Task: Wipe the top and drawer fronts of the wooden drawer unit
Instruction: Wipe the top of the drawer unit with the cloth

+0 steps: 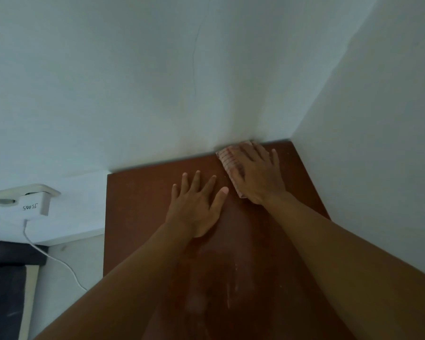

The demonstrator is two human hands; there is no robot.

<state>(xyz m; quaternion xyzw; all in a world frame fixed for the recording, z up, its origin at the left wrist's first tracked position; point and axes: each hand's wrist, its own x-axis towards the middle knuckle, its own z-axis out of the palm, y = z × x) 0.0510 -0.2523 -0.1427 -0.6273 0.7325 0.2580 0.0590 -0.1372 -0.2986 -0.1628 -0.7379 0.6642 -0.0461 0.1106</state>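
Observation:
The reddish-brown top of the wooden drawer unit [138, 204] fills the lower middle of the view, tucked into a corner of white walls. My right hand [258, 175] presses flat on a folded pale cloth with red stripes [227, 158], near the back edge by the rear wall. My left hand [196, 204] lies flat on the wood just left of it, fingers spread, holding nothing. Faint dusty smears show on the top closer to me. The drawer fronts are out of sight.
White walls meet at the back right of the unit. On the left wall a white charger [35, 204] sits in a socket, its cable [57, 261] trailing down. A dark patterned fabric [3, 278] lies at the lower left.

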